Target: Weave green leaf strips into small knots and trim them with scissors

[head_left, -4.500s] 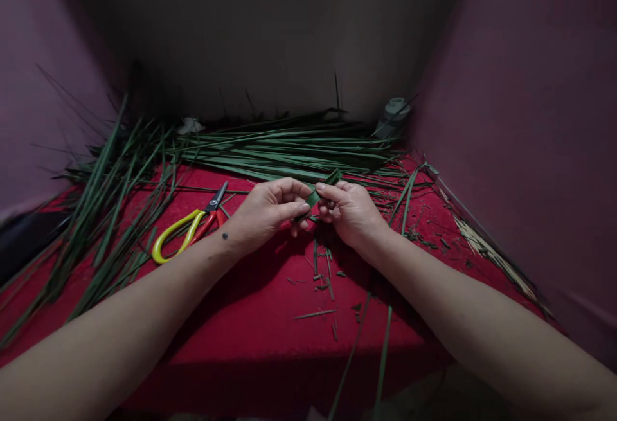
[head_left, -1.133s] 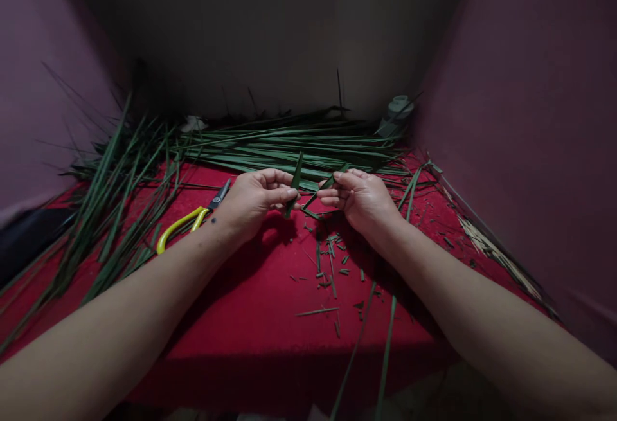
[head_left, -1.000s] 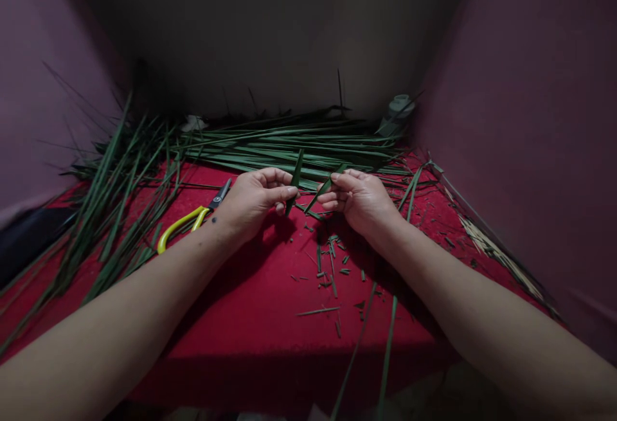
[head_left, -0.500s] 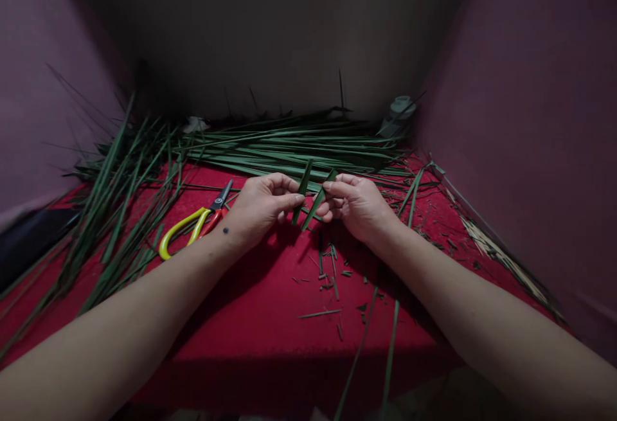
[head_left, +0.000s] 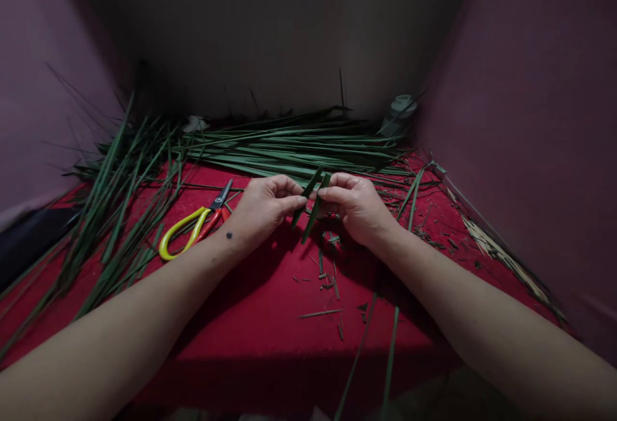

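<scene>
- Two short leaf strips are in hand: the left strip (head_left: 311, 186) and the right strip (head_left: 313, 218), both dark green, narrow, flat and smooth, with straight sides; whether they are joined cannot be told.
- The left hand (head_left: 272, 204) pinches the left strip between thumb and fingers; the right hand (head_left: 357, 207) pinches the right strip the same way, its other fingers curled in.
- Both strips are at the middle of the table, above the red cloth (head_left: 250, 331), just beside each other, with the fingertips nearly meeting.
- The cloth's front edge lies well apart from the hands, and red cloth shows between the forearms, with cut bits (head_left: 336, 289) scattered nearer the right arm.
- Close by on the left are the scissors (head_left: 204, 216), near the wrist; beyond the hands, the long leaves (head_left: 289, 149) stretch across the back.
- Each strip's long axis slants, far end away and to the right, near end toward the person and left; the two run almost parallel.
</scene>
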Action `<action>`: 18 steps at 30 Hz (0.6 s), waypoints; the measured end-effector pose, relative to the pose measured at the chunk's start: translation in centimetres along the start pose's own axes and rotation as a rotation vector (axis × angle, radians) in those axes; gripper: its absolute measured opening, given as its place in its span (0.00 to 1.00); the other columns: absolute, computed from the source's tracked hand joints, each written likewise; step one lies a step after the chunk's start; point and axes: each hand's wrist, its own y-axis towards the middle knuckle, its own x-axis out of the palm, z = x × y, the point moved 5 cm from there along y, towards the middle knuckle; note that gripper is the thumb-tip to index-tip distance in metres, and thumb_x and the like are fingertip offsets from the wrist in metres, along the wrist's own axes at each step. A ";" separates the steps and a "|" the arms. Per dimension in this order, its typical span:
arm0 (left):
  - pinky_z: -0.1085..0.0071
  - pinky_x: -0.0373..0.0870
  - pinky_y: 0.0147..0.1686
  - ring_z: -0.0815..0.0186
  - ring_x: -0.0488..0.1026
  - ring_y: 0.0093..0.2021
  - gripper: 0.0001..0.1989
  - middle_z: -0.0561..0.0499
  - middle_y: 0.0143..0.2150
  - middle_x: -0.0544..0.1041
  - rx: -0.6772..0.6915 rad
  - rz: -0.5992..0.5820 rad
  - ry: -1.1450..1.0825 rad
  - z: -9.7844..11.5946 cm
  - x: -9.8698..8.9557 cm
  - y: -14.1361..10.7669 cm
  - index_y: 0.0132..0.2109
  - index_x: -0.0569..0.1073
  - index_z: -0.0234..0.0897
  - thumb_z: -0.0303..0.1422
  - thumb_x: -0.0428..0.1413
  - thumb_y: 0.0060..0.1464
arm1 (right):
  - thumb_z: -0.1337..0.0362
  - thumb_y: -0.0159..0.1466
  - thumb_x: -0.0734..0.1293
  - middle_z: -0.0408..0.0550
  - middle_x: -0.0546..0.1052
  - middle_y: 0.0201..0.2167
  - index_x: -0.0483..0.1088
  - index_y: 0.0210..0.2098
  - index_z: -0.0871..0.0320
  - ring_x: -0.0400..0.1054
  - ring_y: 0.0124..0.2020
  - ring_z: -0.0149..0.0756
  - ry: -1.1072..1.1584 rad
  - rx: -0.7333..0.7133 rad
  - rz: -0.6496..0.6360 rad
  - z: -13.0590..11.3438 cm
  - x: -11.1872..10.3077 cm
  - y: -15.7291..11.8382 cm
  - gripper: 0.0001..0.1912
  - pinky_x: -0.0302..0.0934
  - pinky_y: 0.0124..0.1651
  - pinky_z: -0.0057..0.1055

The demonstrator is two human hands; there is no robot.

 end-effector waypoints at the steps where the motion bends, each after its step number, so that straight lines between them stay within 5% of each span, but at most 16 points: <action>1: 0.78 0.53 0.16 0.77 0.58 0.16 0.04 0.58 0.18 0.67 0.009 -0.003 0.004 0.1 0.0 -0.1 0.29 0.71 0.32 0.29 0.58 0.45 | 0.73 0.47 0.67 0.41 0.72 0.21 0.63 0.21 0.61 0.68 0.22 0.29 0.030 0.012 0.013 0.1 0.0 0.0 0.07 0.64 0.28 0.28; 6: 0.78 0.50 0.15 0.77 0.54 0.15 0.06 0.60 0.14 0.63 0.000 -0.005 -0.013 -0.1 0.1 -0.1 0.27 0.69 0.34 0.31 0.57 0.47 | 0.77 0.45 0.61 0.41 0.68 0.19 0.62 0.24 0.60 0.66 0.21 0.30 0.221 0.143 0.041 0.5 0.0 0.1 0.08 0.63 0.24 0.28; 11: 0.77 0.49 0.17 0.77 0.55 0.16 0.09 0.59 0.15 0.63 0.003 -0.036 -0.025 -0.1 0.3 -0.1 0.24 0.67 0.34 0.32 0.58 0.47 | 0.76 0.49 0.60 0.41 0.65 0.18 0.66 0.29 0.63 0.59 0.18 0.24 0.281 0.293 0.022 0.6 0.3 -0.2 0.08 0.49 0.14 0.18; 18: 0.75 0.49 0.17 0.75 0.55 0.16 0.10 0.57 0.15 0.63 -0.016 -0.095 -0.049 -0.3 0.7 -0.2 0.23 0.68 0.34 0.34 0.57 0.47 | 0.72 0.53 0.67 0.41 0.69 0.21 0.63 0.27 0.61 0.62 0.19 0.25 0.269 0.235 -0.025 1.4 0.4 -0.1 0.06 0.58 0.19 0.22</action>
